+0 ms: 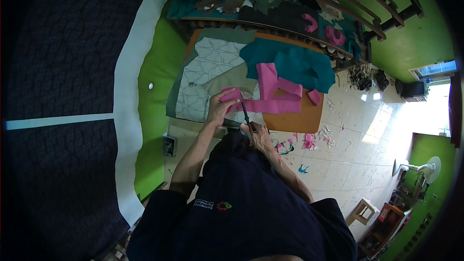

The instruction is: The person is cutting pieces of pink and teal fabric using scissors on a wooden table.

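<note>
My left hand (219, 108) pinches a pink piece of leather-like material (231, 94) above the table. In my right hand (261, 137) is a pair of scissors (247, 114), its blades pointing away from me, close by the right edge of that piece. Whether the blades are apart is hard to make out. Just right of the blades, a long pink strip (275, 106) lies folded over itself. Beneath my left hand spreads a pale sheet (205, 63) with drawn curved outlines, partly covered by an olive piece (232, 81).
A teal sheet (290, 60) lies across the far side of the orange table (309, 118), with a small pink piece (314, 97) at its right. Beyond is a rack (212, 21) with shoes and scraps. Pink offcuts (309, 140) litter the tiled floor. A green wall (157, 72) stands at left.
</note>
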`<act>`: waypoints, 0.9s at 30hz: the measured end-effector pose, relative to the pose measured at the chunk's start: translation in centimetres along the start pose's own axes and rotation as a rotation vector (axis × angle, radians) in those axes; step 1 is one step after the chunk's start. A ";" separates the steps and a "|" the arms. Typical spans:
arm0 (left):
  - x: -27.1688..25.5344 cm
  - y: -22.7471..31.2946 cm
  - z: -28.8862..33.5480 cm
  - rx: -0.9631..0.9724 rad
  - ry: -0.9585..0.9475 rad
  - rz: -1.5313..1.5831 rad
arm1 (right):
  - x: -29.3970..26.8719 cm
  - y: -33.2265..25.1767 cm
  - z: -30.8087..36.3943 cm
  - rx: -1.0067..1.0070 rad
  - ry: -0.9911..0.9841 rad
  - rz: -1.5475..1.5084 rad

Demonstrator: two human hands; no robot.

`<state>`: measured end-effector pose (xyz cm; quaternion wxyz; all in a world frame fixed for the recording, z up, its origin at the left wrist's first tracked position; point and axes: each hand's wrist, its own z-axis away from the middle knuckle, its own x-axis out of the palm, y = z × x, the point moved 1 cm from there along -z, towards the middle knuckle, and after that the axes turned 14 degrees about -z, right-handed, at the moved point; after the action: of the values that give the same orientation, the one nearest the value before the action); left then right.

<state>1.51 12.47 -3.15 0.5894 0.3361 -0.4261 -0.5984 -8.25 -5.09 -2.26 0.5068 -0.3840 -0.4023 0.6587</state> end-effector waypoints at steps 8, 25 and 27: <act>2.1 2.4 0.1 0.047 -0.139 -0.054 | -2.2 -1.9 0.5 0.073 0.071 -0.006; 3.4 3.0 0.7 0.075 -0.144 -0.042 | -2.9 -2.0 1.5 0.041 0.178 -0.092; 3.7 3.0 1.1 0.082 -0.161 -0.073 | -3.0 -2.1 1.3 0.053 0.175 -0.105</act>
<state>1.52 9.11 0.38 0.5168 0.3260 -0.4838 -0.6265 -8.11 -7.90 0.51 0.5838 -0.4051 -0.3585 0.6054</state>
